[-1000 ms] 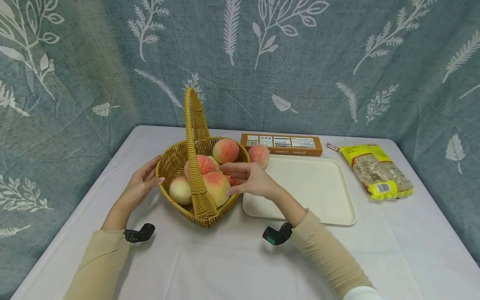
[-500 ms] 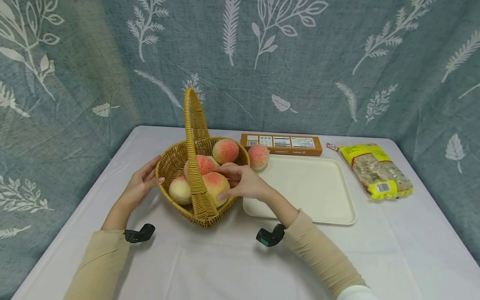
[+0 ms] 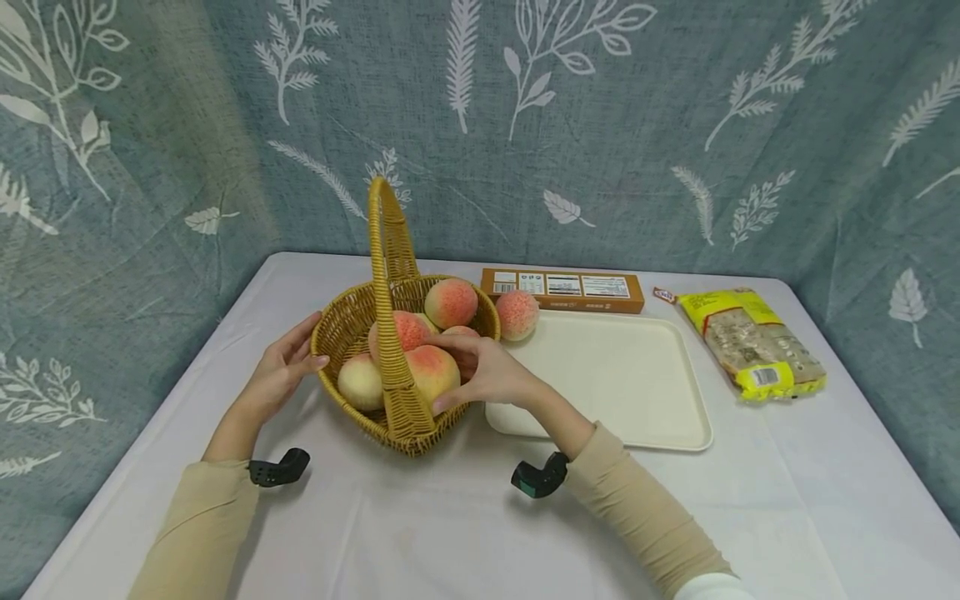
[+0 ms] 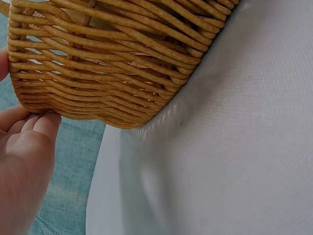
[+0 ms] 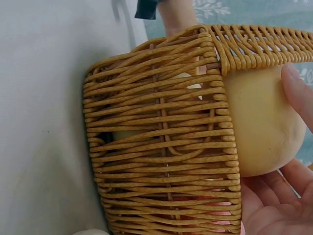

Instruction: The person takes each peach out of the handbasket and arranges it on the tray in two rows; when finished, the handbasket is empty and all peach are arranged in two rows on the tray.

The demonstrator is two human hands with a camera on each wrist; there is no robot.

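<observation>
A wicker basket [image 3: 336, 335] with a tall arched handle stands on the white table and holds several peaches. My left hand [image 3: 277, 368] grips its left rim; in the left wrist view the fingers [image 4: 46, 128] meet the woven edge, the thumb at the frame's left. At the basket's right front, my right hand [image 3: 497, 372] holds a large yellow-pink peach [image 3: 433, 375], which sits beside the handle's base. The right wrist view shows thumb and fingers on opposite sides of that peach [image 5: 261, 122]. A redder peach [image 3: 452, 302] and a pale one [image 3: 362, 382] lie in the basket.
Just outside the basket, a loose peach [image 3: 517, 315] rests at the corner of a cream tray [image 3: 615, 375]. Behind the tray lies a long brown box [image 3: 562, 305]. A yellow plastic bag [image 3: 761, 337] lies at the right. A leaf-patterned cloth [image 3: 480, 167] hangs behind the table.
My right hand has moved left and its fingers have closed around the large peach. The left hand and the basket have stayed in place.
</observation>
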